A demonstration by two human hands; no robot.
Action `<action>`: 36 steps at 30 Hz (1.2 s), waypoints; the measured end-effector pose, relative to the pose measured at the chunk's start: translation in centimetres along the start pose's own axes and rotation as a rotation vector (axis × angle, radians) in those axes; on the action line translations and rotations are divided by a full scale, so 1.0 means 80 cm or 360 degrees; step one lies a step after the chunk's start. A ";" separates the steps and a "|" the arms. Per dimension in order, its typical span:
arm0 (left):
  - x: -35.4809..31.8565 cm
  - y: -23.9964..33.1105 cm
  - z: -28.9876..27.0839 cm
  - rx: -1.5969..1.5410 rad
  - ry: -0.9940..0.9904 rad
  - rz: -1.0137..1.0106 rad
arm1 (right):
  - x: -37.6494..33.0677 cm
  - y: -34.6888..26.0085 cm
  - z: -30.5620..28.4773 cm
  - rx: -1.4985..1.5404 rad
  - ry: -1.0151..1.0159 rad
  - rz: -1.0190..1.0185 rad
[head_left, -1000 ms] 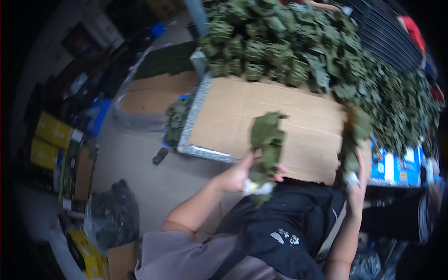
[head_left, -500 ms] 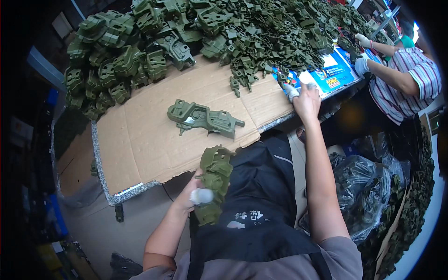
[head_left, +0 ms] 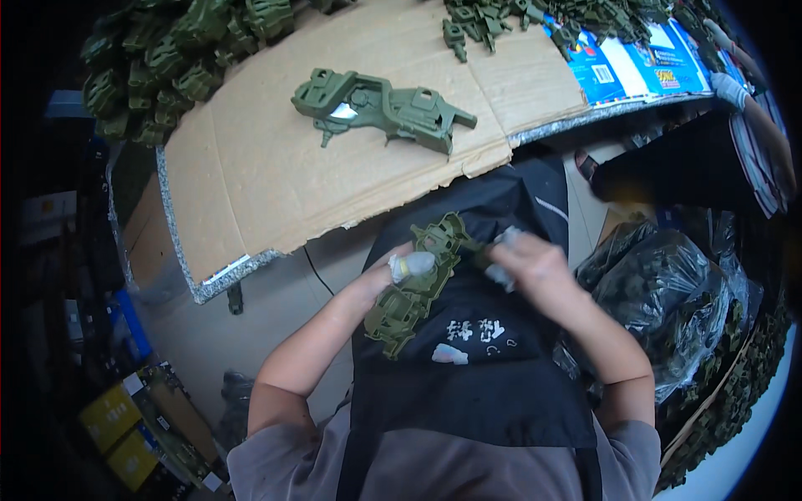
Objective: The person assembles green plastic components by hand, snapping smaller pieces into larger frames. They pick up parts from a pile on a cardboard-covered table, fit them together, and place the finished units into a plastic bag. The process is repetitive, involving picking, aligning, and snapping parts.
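Over my lap, my left hand (head_left: 411,265), with finger covers, is closed round a green plastic vehicle body (head_left: 399,311), tilted with its hollow side showing. Close by on the right is my right hand (head_left: 536,269), its covered fingertips pinched together and blurred by motion. A small dark green plastic piece (head_left: 477,252) juts from those fingertips toward the body's upper end; its shape is smeared, and I cannot tell whether the two touch. On the cardboard (head_left: 276,179) ahead of me rests another green vehicle body (head_left: 380,108).
Large green bodies (head_left: 180,63) are heaped at the back left, with small green parts (head_left: 484,29) at the back. A co-worker's gloved hand (head_left: 728,90) is at the far right. Clear plastic bags (head_left: 660,292) lie beside me on the right. My black apron (head_left: 476,376) covers my lap.
My right hand has come back from the small-parts pile to my lap with a small green piece. My left hand has turned the body hollow side up. The view has tilted downward.
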State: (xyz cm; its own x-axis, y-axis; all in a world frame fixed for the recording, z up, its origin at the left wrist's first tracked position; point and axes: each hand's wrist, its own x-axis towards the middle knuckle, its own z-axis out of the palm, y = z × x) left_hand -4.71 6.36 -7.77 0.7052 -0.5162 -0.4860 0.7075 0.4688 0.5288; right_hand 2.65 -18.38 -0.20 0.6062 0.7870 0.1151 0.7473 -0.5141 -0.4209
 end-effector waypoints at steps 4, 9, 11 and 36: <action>0.008 0.019 0.012 0.0340 -0.0089 -0.0043 | -0.016 -0.017 0.046 0.0223 -0.0088 0.0182; 0.009 0.024 0.015 0.0522 -0.0177 -0.0135 | -0.018 -0.009 0.042 0.0498 -0.0127 0.0222; 0.010 0.026 0.016 0.0508 -0.0177 -0.0220 | -0.016 -0.011 0.035 0.0343 -0.0282 0.0275; 0.000 0.053 0.049 0.1075 -0.0113 0.0091 | -0.015 0.003 0.052 0.0401 -0.0023 -0.0058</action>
State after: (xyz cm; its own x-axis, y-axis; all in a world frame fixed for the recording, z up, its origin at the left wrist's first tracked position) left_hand -1.90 5.51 -2.79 0.7197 -0.5606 -0.4097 0.4694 -0.0420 0.8820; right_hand 0.99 -18.04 -4.18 0.5747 0.8091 0.1225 0.6763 -0.3853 -0.6278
